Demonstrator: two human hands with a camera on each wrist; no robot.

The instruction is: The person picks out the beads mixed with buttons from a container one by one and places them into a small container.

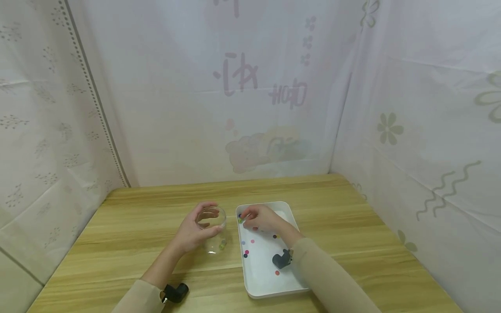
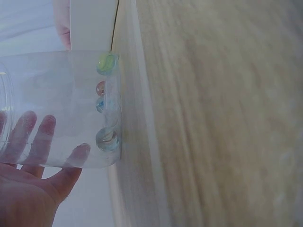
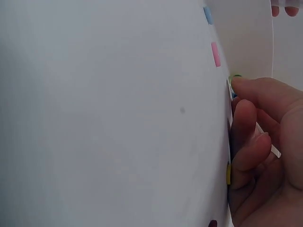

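Observation:
My left hand (image 1: 193,228) grips a clear jar (image 1: 212,251), its thumb and fingers spread around the upper part. The jar stands upright on the wooden table. Several glass marbles lie on its bottom, among them a yellow-green marble (image 2: 106,63) and a clear marble (image 2: 107,139). Over the far left of a white tray (image 1: 263,278), my right hand (image 1: 263,218) reaches down with bent fingers. Its thumb and index fingertips are right at a green marble (image 1: 240,221), beside a dark blue piece (image 1: 240,215). I cannot tell whether they pinch the marble.
Small flat coloured discs are scattered over the tray floor, including a pink disc (image 1: 252,241), a light blue disc (image 1: 243,243) and a red disc (image 1: 277,273). The tray's raised rim stands close to the jar's right side. Patterned curtains (image 1: 203,130) surround the table (image 1: 156,208).

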